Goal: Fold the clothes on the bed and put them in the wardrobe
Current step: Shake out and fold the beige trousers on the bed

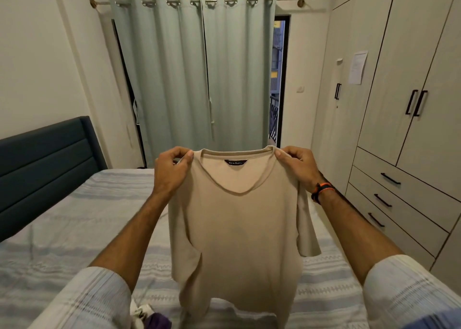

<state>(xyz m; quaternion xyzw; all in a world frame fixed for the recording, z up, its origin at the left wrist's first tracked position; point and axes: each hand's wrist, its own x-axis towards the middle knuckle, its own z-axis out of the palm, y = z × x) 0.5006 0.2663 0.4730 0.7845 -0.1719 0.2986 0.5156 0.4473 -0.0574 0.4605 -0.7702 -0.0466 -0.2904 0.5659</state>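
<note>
A beige T-shirt point(239, 231) hangs upright in the air over the bed point(82, 218), its neck label facing me. My left hand point(172, 170) pinches its left shoulder and my right hand point(298, 165) pinches its right shoulder. Both sleeves droop at the sides. The hem falls to the bottom edge of the view. A small heap of other clothes point(152, 317), white and purple, lies on the bed below my left forearm. The wardrobe point(399, 99) stands along the right wall with its doors shut.
The bed has a striped pale-blue sheet and a dark blue headboard point(45, 161) on the left. Closed green curtains point(197, 74) hang straight ahead. Wardrobe drawers point(389, 199) with black handles sit close to the bed's right side, leaving a narrow gap.
</note>
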